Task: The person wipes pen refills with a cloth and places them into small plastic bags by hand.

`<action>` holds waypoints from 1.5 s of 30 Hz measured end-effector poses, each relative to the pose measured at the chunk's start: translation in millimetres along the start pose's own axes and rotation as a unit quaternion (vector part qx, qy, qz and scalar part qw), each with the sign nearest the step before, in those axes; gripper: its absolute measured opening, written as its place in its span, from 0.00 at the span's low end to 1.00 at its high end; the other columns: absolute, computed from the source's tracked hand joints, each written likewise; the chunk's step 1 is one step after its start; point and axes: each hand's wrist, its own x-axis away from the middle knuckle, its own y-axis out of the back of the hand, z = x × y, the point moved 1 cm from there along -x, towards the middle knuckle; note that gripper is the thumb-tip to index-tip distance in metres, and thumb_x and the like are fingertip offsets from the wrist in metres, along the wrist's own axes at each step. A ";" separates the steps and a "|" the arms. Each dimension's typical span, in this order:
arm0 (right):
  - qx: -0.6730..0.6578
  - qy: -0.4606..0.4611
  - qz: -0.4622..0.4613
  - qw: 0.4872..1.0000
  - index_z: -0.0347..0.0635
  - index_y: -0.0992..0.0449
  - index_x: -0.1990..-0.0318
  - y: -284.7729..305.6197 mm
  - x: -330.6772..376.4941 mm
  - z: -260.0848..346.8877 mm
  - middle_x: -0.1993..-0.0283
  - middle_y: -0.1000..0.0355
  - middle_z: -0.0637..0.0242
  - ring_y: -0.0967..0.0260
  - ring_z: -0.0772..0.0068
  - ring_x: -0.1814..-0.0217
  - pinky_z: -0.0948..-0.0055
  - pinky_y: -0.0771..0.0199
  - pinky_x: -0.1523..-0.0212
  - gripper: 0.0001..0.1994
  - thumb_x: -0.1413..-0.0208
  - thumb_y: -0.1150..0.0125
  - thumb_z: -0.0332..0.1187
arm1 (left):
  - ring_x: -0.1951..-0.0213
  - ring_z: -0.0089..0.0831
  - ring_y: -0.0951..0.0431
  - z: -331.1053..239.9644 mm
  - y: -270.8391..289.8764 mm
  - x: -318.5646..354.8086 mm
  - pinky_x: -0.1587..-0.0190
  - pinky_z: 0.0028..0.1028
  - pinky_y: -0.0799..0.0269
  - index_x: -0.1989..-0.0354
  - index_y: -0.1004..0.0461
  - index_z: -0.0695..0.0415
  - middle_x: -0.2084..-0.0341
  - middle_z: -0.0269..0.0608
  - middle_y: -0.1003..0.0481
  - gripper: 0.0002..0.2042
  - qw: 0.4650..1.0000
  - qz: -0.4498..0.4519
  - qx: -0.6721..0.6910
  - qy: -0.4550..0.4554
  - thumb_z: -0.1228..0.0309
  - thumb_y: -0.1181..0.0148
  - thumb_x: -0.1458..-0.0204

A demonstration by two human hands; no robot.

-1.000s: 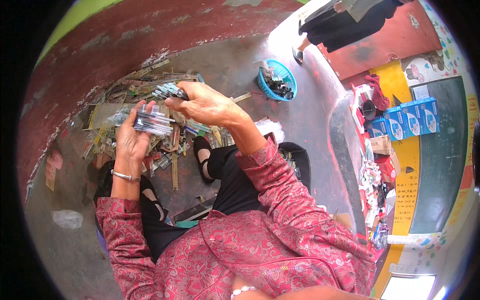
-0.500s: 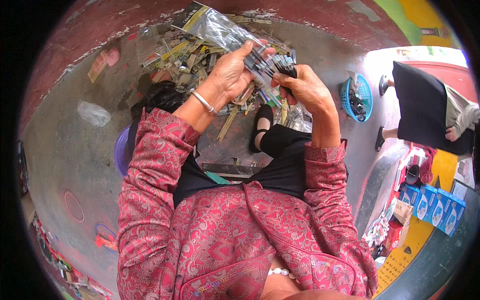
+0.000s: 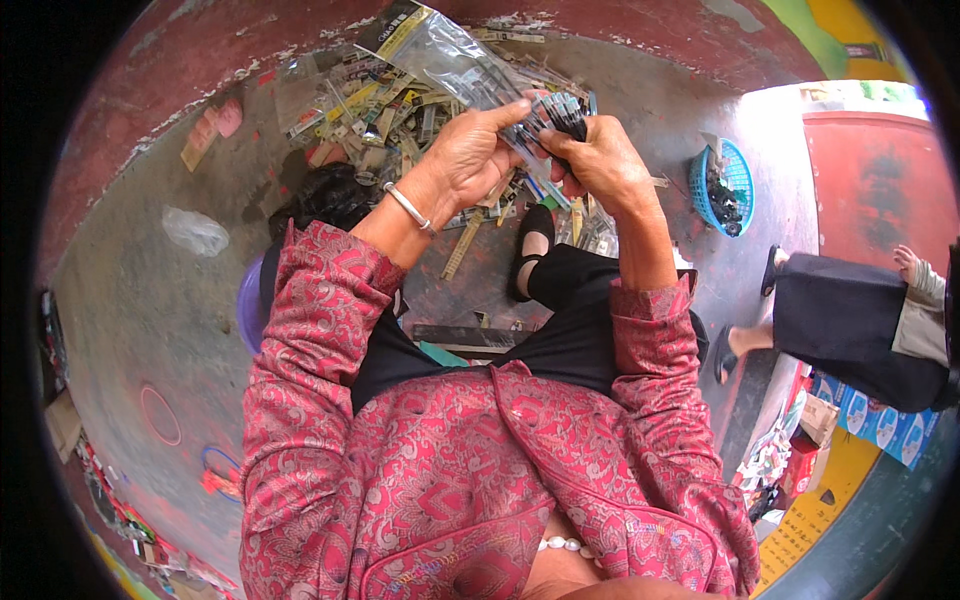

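My left hand (image 3: 468, 158) pinches a clear plastic bag (image 3: 445, 55) with a black and yellow header, held up at a slant. Several slim dark sticks, like pens or refills, show through the film. My right hand (image 3: 608, 160) is closed round a bundle of thin black pen-like sticks (image 3: 560, 106) with pale ends. The bundle lies against the bag's near end, close by my left fingertips. Whether its lower ends are inside the bag I cannot tell, as my fingers cover them.
A heap of loose packaging strips (image 3: 400, 110) spreads over the floor beyond my hands. A blue basket (image 3: 722, 190) with dark items stands to the right. Another person in a black skirt (image 3: 845, 325) is at the right. A purple tub (image 3: 250, 310) sits left of my legs.
My right hand and the bundle have drawn closer to my left hand and the bag. At the right, the other person has moved nearer, in front of the blue boxes.
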 end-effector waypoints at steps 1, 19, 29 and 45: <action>0.008 0.006 -0.009 1.000 0.34 0.29 0.83 -1.8 -0.9 0.3 0.89 0.36 0.67 0.37 0.78 0.89 0.78 0.37 0.86 0.14 0.53 0.45 0.35 | 0.61 0.33 0.28 3.3 5.2 -3.4 0.54 0.32 0.31 0.57 0.34 0.65 0.63 0.45 0.29 0.12 1.000 -0.003 -0.023 -0.002 0.71 0.57 0.45; -0.052 0.000 -0.004 0.999 0.36 0.26 0.77 0.3 6.4 5.3 0.87 0.37 0.71 0.42 0.82 0.89 0.81 0.43 0.87 0.13 0.50 0.46 0.37 | 0.54 0.35 0.31 -0.1 8.8 0.6 0.47 0.40 0.39 0.52 0.37 0.62 0.57 0.45 0.31 0.22 0.998 0.069 0.005 -0.004 0.55 0.62 0.43; -0.018 0.001 -0.007 1.000 0.35 0.27 0.78 2.9 2.3 5.6 0.88 0.35 0.68 0.37 0.79 0.87 0.79 0.37 0.84 0.13 0.51 0.46 0.37 | 0.61 0.36 0.27 11.0 11.4 -0.1 0.53 0.39 0.33 0.59 0.34 0.62 0.65 0.45 0.29 0.19 0.992 0.126 0.015 0.022 0.58 0.63 0.42; -0.016 -0.049 0.068 0.996 0.32 0.27 0.70 6.3 4.4 6.6 0.82 0.31 0.63 0.35 0.78 0.86 0.83 0.39 0.86 0.12 0.48 0.49 0.34 | 0.65 0.33 0.25 13.4 10.3 -0.5 0.65 0.29 0.27 0.60 0.35 0.65 0.69 0.45 0.27 0.11 0.990 -0.137 -0.023 -0.021 0.71 0.60 0.44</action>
